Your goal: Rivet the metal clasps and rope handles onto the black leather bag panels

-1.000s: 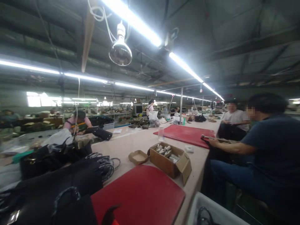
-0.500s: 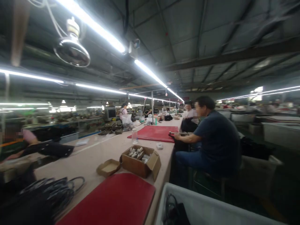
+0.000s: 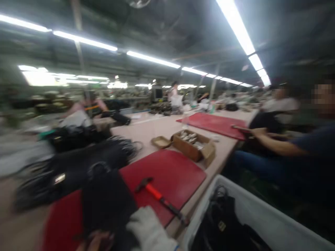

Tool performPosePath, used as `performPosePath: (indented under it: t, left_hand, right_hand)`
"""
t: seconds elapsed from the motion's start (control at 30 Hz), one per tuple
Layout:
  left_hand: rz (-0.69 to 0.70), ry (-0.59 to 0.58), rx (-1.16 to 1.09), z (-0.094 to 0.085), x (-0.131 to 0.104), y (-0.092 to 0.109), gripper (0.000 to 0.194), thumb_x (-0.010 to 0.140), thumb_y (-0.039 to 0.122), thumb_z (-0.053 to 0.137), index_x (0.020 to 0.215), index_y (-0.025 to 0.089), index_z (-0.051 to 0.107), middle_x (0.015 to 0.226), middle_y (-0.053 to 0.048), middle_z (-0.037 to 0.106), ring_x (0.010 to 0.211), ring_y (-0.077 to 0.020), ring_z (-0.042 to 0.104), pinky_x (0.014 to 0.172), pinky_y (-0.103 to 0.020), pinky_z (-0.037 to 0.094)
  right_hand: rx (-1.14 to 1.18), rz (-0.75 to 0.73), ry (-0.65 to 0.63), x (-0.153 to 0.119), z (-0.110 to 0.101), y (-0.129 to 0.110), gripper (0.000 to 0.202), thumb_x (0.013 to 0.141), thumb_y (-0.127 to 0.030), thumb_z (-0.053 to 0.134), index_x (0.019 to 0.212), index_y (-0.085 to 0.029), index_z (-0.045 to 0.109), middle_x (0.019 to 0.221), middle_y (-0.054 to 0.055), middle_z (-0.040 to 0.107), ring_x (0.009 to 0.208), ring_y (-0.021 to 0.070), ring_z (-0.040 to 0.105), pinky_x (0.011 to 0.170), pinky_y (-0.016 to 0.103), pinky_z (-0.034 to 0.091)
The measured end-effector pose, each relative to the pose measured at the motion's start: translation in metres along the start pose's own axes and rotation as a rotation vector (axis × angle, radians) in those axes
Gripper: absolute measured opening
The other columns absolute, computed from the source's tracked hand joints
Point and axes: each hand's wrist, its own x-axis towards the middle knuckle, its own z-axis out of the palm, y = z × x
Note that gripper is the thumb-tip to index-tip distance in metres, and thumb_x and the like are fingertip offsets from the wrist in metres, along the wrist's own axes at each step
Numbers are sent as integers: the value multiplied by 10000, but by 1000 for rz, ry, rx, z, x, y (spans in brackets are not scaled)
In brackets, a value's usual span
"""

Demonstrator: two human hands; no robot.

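Note:
A black bag (image 3: 108, 202) with a handle at its far end lies on the red mat (image 3: 167, 170) in front of me. At its near edge is my bare left hand (image 3: 97, 241), cut off by the bottom of the view and too smeared to read its fingers. My right hand (image 3: 150, 228), in a white glove, rests along the bag's right side with its fingers stretched over the black material. A claw hammer (image 3: 159, 198) with a red and black handle lies on the mat, beyond the gloved hand and apart from it.
More black bags (image 3: 86, 164) are piled at the left. An open cardboard box (image 3: 187, 148) of small pale pieces stands past the mat. A white bin (image 3: 251, 209) holding black bags adjoins the table's right edge. A co-worker (image 3: 290, 153) sits at the right beside another red mat (image 3: 214, 123).
My view has swung left and down. Both my hands, the hammer and the nearest black bag now show; the co-worker has shifted to the right edge.

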Motion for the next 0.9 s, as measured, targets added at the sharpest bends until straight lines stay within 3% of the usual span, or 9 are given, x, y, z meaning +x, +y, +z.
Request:
performPosePath:
  t: [0.1,0.17,0.23,0.33,0.5,0.6,0.7,0.8,0.9]
  left_hand:
    - [-58,192,136,-91,1,-10,342,922,431,708,1086,132,678,968,-70,736,835,-214,735,763,-383,636]
    - [-44,184,311,-142,2,-13,287,882,412,664,968,139,676,815,-48,733,717,-202,733,707,-333,619]
    - [-60,213,621,-181,2,-14,203,891,340,595,869,155,676,758,-43,730,670,-180,711,655,-274,570]
    - [-139,318,897,-224,-2,-10,159,871,247,601,766,164,687,723,-50,733,692,-180,697,638,-243,502]
    - [-298,448,1146,-288,-2,4,186,911,221,593,846,145,750,838,-100,786,843,-216,733,694,-249,470]
    - [-415,501,1293,-321,4,13,208,922,247,606,915,129,777,972,-165,803,974,-270,750,752,-274,490]
    - [-527,524,1425,-340,7,15,232,890,218,625,1006,98,787,1077,-239,785,1074,-338,742,817,-320,520]
    - [-596,489,1534,-342,7,14,272,872,190,610,1036,67,788,1123,-289,761,1125,-391,724,878,-381,542]
    - [-605,435,1615,-334,8,15,317,894,228,573,1047,51,787,1183,-321,731,1158,-438,699,914,-455,547]
  right_hand:
    - [169,-132,-120,24,59,-16,540,872,-376,753,1376,-219,639,1490,131,577,1400,368,500,1186,636,379]
    - [187,-148,-98,35,92,-13,574,835,-326,724,1393,-223,643,1517,123,569,1447,382,455,1231,635,314]
    - [189,-210,-31,42,115,-2,536,860,-351,664,1381,-224,650,1497,122,588,1419,387,485,1207,643,340]
    - [162,-292,75,45,127,12,495,900,-417,598,1347,-212,656,1445,130,620,1368,395,526,1161,646,386]
    - [98,-366,156,45,123,11,501,921,-456,549,1327,-177,644,1390,153,640,1309,411,557,1110,637,428]
    - [88,-379,168,47,123,9,505,931,-464,530,1316,-158,642,1382,168,639,1301,421,556,1100,640,430]
    - [86,-381,164,48,124,8,499,931,-458,532,1313,-156,643,1376,170,641,1302,422,555,1103,640,426]
    - [91,-353,134,45,120,6,489,929,-439,551,1323,-165,642,1394,159,636,1322,415,545,1132,637,406]
    - [112,-299,68,41,113,2,500,907,-418,601,1345,-179,635,1428,140,621,1361,405,518,1175,626,371]
